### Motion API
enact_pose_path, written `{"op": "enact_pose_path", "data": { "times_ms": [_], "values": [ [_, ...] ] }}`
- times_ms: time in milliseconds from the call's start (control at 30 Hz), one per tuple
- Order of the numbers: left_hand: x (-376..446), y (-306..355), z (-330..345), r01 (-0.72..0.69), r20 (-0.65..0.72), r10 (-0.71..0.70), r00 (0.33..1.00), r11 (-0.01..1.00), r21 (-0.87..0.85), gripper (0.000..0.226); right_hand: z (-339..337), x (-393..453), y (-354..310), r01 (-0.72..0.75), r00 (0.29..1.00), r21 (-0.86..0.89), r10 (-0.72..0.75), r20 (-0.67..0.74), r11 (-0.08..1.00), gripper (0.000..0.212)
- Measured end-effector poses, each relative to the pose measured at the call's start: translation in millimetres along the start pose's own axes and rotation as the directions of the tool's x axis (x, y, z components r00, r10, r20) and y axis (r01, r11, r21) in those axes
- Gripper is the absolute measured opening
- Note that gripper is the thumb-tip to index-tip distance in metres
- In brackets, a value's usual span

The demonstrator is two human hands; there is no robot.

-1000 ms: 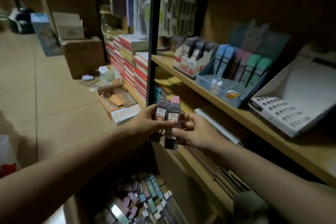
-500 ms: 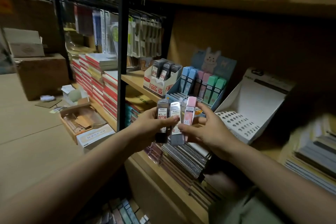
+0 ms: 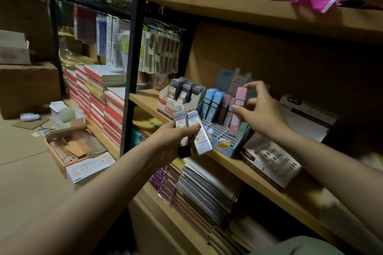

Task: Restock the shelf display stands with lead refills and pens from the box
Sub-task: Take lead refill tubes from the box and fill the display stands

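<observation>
Wooden shelf (image 3: 244, 168); left hand (image 3: 176, 136) grips two "0.7" lead refills (image 3: 191, 132), right hand (image 3: 260, 116) pinches pink refill (image 3: 238, 109)

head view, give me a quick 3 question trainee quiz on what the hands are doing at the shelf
1. True or false: the right hand holds a pink case over the blue stand.
2. How many cases does the left hand hold? A) one B) two C) four
3. Fill in: the dark cases stand in the white stand, which sits to the ____ of the blue stand in the picture.

Key: 1 true; 2 B, a dark case and a grey case; 3 left.
</observation>
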State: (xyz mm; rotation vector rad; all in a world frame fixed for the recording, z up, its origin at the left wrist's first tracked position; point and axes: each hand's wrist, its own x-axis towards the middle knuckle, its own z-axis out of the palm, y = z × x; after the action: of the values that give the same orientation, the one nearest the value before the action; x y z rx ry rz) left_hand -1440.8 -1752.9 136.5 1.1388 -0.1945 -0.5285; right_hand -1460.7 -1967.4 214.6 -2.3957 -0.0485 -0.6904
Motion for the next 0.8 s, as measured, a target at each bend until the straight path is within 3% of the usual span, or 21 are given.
{"op": "enact_pose_path", "data": {
  "times_ms": [133, 267, 800],
  "values": [
    [6.1, 0.6, -8.4, 0.002, -0.090, -0.002, 0.996, 1.000, 0.003, 0.032, 16.9, 28.9, 5.4, 0.103, 0.991, -0.149, -0.114, -0.066, 0.983, 0.033],
    [9.7, -2.1, -16.0, 0.024, -0.142, -0.024, 0.990, 1.000, 0.004, 0.038, 30.1, 47.9, 5.8, 0.110, 0.983, -0.252, -0.142, -0.113, 0.962, 0.019],
    [24.1, -7.9, -13.9, 0.006, -0.142, 0.000, 0.990, 0.999, 0.041, 0.033, 34.2, 66.7, 18.3, 0.049, 0.990, -0.316, -0.088, -0.110, 0.947, 0.021]
  ]
}}
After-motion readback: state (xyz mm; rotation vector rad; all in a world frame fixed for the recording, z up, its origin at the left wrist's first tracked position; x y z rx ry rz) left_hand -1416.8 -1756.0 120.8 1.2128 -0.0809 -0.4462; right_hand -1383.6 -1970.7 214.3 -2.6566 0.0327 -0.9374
